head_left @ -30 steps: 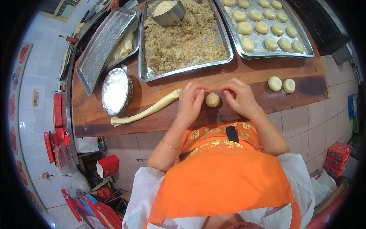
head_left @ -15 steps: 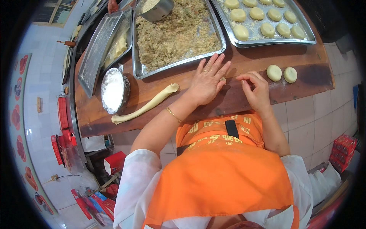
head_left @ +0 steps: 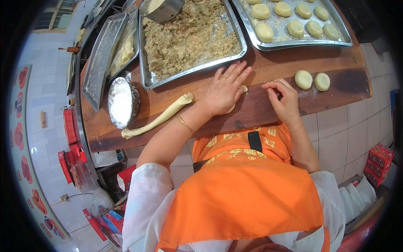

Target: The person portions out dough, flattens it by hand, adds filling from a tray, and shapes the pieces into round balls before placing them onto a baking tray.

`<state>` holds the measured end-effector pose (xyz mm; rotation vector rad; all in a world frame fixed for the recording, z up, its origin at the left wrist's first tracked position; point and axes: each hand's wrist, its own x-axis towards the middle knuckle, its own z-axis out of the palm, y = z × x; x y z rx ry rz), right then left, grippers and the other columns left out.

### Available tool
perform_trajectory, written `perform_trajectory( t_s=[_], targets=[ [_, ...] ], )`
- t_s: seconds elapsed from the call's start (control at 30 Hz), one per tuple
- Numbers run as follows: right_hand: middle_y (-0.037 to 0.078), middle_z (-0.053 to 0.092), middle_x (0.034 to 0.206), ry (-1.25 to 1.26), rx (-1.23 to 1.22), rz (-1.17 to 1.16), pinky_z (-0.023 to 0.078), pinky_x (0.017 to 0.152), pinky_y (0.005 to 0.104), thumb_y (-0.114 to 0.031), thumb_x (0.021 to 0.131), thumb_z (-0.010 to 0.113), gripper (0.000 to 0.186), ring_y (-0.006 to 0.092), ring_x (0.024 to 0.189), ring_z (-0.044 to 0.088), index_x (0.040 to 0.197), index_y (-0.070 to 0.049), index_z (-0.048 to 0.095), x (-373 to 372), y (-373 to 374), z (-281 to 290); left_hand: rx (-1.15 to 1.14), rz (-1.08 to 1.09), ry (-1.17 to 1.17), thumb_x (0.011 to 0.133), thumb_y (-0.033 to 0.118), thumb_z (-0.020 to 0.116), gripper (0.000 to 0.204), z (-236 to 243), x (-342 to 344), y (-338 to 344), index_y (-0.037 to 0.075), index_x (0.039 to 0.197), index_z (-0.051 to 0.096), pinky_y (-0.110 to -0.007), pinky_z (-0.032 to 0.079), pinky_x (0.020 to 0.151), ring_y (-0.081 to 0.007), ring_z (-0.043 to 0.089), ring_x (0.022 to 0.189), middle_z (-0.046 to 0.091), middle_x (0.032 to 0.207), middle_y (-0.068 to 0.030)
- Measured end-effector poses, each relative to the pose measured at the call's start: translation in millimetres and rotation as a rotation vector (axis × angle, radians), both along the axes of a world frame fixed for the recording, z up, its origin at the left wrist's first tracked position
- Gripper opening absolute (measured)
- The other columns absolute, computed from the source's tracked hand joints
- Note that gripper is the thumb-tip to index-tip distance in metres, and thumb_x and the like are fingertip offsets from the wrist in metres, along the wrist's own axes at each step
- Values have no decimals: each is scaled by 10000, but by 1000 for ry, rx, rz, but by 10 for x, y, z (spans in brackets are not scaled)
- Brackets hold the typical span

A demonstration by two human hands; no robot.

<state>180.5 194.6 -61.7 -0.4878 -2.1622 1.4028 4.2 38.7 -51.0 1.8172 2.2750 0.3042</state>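
1. Peeking from under the left hand (head_left: 224,90), a dough piece (head_left: 242,89) lies on the wooden board (head_left: 268,109); it looks soft, light, easily squashed.
2. Left hand presses flat, fingers spread.
3. Right hand (head_left: 283,101) rests curled beside, holding nothing.
4. Best lifted gently by its edges.
5. Dough rope (head_left: 157,119) lies left; two filled buns (head_left: 312,80) right.

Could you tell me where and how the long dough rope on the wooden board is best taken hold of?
Probably at the thick upper end of the dough rope, next to the left hand, pinched gently from above across its width. It lies flat and slanted on the wooden board, thinning toward the flour bowl, so that end is stoutest and nearest.
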Motion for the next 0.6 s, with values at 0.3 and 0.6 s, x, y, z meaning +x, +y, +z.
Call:
perform_trajectory(
  t_s=[0.3, 0.6],
  targets=[
    [72, 643, 878, -12, 45, 5, 484, 621, 261, 35, 896, 621, 145, 151, 704, 607, 979, -35, 717, 9, 2, 2, 445, 210, -1024, 1090, 395, 376, 598, 22, -157, -272, 40, 1567, 315, -433, 285, 1191, -279, 437, 1418, 446, 1544, -174],
    [94, 648, 907, -36, 34, 133, 500, 645, 298, 39, 883, 626, 156, 198, 731, 629, 994, -31, 709, -149, -204, 23, 762, 563, -994, 1083, 556, 228, 712, -124, 185, -689, 16, 1521, 381, -416, 278, 1189, -275, 405, 1429, 474, 1502, -163]
  ],
)
